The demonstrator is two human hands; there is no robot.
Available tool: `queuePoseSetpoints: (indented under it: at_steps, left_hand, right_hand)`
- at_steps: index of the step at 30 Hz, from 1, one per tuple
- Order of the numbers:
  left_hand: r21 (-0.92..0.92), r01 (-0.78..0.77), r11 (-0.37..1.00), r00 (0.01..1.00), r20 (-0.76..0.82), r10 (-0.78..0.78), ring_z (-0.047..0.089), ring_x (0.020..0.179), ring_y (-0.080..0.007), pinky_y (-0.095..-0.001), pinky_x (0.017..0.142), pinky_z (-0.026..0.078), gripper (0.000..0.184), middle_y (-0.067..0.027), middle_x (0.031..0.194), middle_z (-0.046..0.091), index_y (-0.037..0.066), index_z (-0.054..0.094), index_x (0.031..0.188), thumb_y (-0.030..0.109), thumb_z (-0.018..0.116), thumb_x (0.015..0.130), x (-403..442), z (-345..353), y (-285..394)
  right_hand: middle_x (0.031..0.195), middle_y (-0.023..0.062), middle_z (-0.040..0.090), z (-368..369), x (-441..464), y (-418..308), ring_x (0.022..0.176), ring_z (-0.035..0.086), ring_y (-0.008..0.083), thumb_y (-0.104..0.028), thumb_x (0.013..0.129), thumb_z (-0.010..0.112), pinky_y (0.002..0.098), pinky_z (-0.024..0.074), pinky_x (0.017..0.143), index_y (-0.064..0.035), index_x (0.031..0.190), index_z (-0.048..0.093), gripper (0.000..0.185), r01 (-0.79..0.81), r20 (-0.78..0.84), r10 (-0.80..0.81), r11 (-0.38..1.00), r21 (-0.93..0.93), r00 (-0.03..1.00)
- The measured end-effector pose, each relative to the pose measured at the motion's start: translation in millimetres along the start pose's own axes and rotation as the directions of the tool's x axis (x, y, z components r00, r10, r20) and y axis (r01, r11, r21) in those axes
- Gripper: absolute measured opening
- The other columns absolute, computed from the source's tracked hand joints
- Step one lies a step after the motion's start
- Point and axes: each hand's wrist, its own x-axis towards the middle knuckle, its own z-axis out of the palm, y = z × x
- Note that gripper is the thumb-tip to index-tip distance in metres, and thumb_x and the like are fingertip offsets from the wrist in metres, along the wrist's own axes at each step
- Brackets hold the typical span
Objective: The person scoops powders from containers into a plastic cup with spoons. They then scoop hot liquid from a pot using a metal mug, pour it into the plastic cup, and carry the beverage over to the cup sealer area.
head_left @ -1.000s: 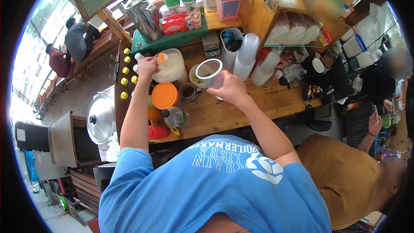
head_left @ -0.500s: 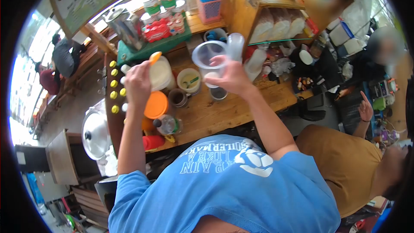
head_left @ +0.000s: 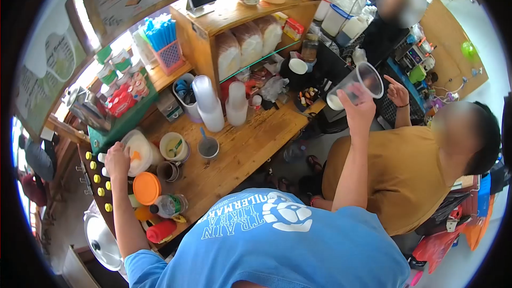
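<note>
My right hand (head_left: 358,108) is raised at the right, wrapped round a clear plastic cup (head_left: 368,77). The cup is tilted, with something white at its bottom end. At the left, my left hand (head_left: 117,160) is closed over a tub of white powder (head_left: 140,144). An orange spoon (head_left: 136,156) shows in the tub, its handle end hidden by my fingers. Beside the tub stand a white bucket (head_left: 184,152) with a green-marked item inside, a brown mug (head_left: 168,171) and an orange-lidded container (head_left: 146,188). A cup with a dark inside (head_left: 208,148) holds a blue stick.
Stacked clear cups (head_left: 209,106) stand on the wooden counter (head_left: 245,152). A wooden shelf (head_left: 197,26) holds bagged goods. A person in a brown shirt (head_left: 384,176) is close on my right, one hand (head_left: 397,95) raised near my cup. Bottles (head_left: 169,206) line the near left.
My view has turned right. My right hand has carried the clear cup away from the counter toward the right. My left hand has lowered the orange spoon into the tub.
</note>
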Motion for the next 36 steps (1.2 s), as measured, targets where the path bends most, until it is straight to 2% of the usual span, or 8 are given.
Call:
queuePoseSetpoints:
  at_steps: [4,6,7,11,24,25,28,36]
  left_hand:
    - [-0.041,-0.031,0.999,0.999,-0.031,0.030,0.066,0.098,-0.0371,-0.0473,0.084,0.051,0.032,-0.0186,0.104,0.070,0.005,0.067,0.106,0.032,0.067,0.089,-8.1,-58.0,36.6]
    - [-0.050,-0.086,0.995,0.992,-0.091,0.082,0.067,0.097,-0.0371,-0.0467,0.083,0.051,0.031,-0.0186,0.103,0.070,0.004,0.067,0.107,0.030,0.066,0.090,-13.0,-74.6,53.4]
    - [-0.057,-0.137,0.989,0.980,-0.152,0.127,0.067,0.094,-0.0374,-0.0459,0.082,0.052,0.030,-0.0187,0.100,0.071,0.004,0.068,0.107,0.029,0.067,0.090,-14.6,-79.2,59.2]
    - [-0.212,-0.192,0.958,0.970,-0.193,0.151,0.068,0.089,-0.0377,-0.0454,0.077,0.052,0.027,-0.0189,0.096,0.071,0.002,0.068,0.104,0.023,0.070,0.088,-35.7,-119.6,103.7]
    - [-0.426,-0.584,0.691,0.795,-0.126,0.593,0.068,0.081,-0.0325,-0.0423,0.076,0.052,0.021,-0.0128,0.083,0.070,0.004,0.068,0.092,0.018,0.075,0.079,-126.3,-115.7,166.3]
    - [-0.501,-0.599,0.624,0.753,-0.088,0.652,0.068,0.080,-0.0318,-0.0419,0.074,0.053,0.020,-0.0121,0.081,0.069,0.004,0.068,0.091,0.018,0.075,0.079,-132.1,-109.4,169.6]
    - [-0.572,-0.627,0.529,0.705,-0.127,0.697,0.068,0.077,-0.0308,-0.0418,0.070,0.054,0.018,-0.0115,0.079,0.068,0.005,0.068,0.090,0.019,0.074,0.080,-150.0,-81.2,177.1]
    - [-0.824,-0.255,0.506,0.787,0.127,0.604,0.071,0.080,-0.0316,-0.0380,0.074,0.057,0.025,-0.0164,0.091,0.073,0.002,0.073,0.100,0.023,0.072,0.087,-185.9,-15.3,189.2]
  right_hand:
    - [0.105,0.0047,0.070,-17.7,-1.7,30.7,0.079,0.059,0.0088,-0.015,0.075,0.086,0.0239,0.0466,0.070,0.0014,0.113,0.066,0.046,0.129,-0.202,-0.122,0.991,0.025,0.972]
    - [0.104,0.0061,0.070,-30.9,-1.2,53.4,0.088,0.062,0.0130,-0.017,0.074,0.087,0.0266,0.0488,0.078,0.0016,0.113,0.066,0.048,-0.108,-0.321,0.004,0.945,-0.308,0.947]
    - [0.103,0.0091,0.070,-33.9,-1.1,66.6,0.090,0.064,0.0145,-0.021,0.073,0.089,0.0271,0.0496,0.082,0.0037,0.116,0.064,0.056,-0.081,-0.372,-0.011,0.970,-0.231,0.928]
    - [0.104,0.0113,0.070,-50.8,6.8,146.8,0.091,0.064,0.0145,-0.024,0.073,0.089,0.0268,0.0499,0.082,0.0073,0.119,0.061,0.062,-0.263,-0.364,0.245,0.965,0.001,0.899]
    - [0.110,0.0228,0.069,-49.4,6.3,170.2,0.103,0.067,0.0282,-0.033,0.072,0.087,0.0342,0.0514,0.089,0.0106,0.121,0.059,0.072,-0.505,-0.384,0.410,0.842,-0.190,0.828]
    - [0.095,0.0165,0.070,-50.4,6.8,198.8,0.083,0.069,0.0253,-0.033,0.076,0.082,0.0325,0.0547,0.070,0.0058,0.107,0.063,0.053,-0.412,-0.401,0.278,0.861,-0.299,0.873]
    - [0.093,0.0167,0.071,-44.6,12.9,190.6,0.080,0.069,0.0254,-0.025,0.076,0.083,0.0343,0.0552,0.069,0.0065,0.103,0.066,0.045,-0.423,-0.454,0.268,0.861,-0.282,0.850]
    - [0.087,0.0172,0.074,-0.9,25.4,146.8,0.074,0.069,0.0257,-0.008,0.074,0.084,0.0386,0.0565,0.068,0.0082,0.092,0.073,0.027,-0.350,-0.529,0.281,0.936,-0.033,0.801]
